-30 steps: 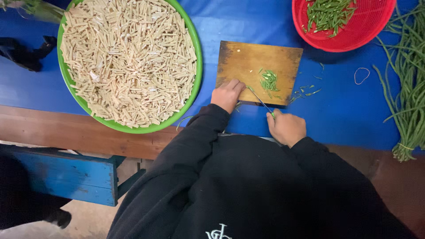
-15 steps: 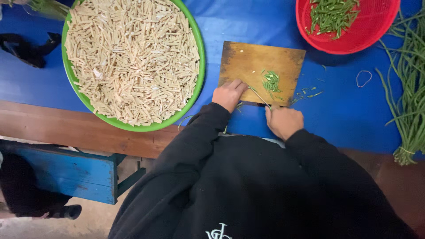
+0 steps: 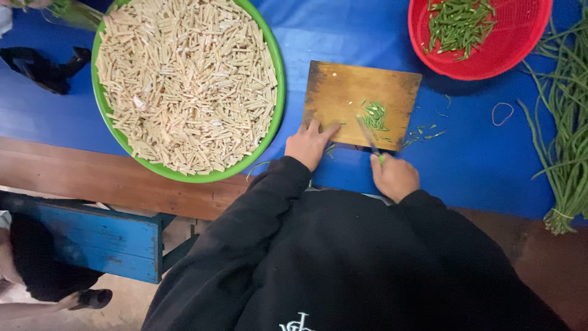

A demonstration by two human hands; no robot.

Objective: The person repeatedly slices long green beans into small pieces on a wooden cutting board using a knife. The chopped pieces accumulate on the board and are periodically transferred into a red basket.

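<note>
Work in hand: we judge this to be the cutting of long green beans into short pieces on a wooden cutting board.
Right hand: closed around the handle of a knife, blade lying across the board's near edge.
Left hand: fingers spread and pressed flat on the board's near left corner; it holds nothing.
Cut pieces: a small heap sits on the board, just beside the blade; a few strays lie on the blue table.
Done: a red basket already holds a modest layer of chopped beans.
Left: a large bundle of uncut beans lies at the right, well apart from the board.
Also present: a green basket of pale sticks, untouched.
Verdict: early to middle, in our judgement.
</note>
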